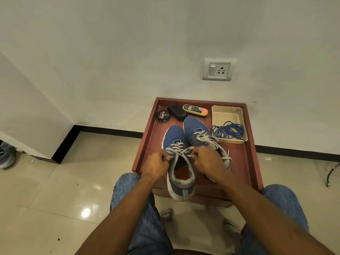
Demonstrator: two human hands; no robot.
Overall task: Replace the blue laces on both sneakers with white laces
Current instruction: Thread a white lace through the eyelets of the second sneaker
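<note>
white laces (179, 150) cross the near sneaker (177, 162) on the worktop (246, 162), each end pinched in the grip of the left hand (156, 165) and right hand (207, 159), likely to tighten them, while the blue laces (228, 130) lie coiled in the tray (227, 110).

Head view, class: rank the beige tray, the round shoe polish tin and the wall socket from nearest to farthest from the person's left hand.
From the left hand:
1. Round shoe polish tin, the table's far left corner.
2. Beige tray, far right, holding the blue laces.
3. Wall socket, up on the wall behind.
</note>
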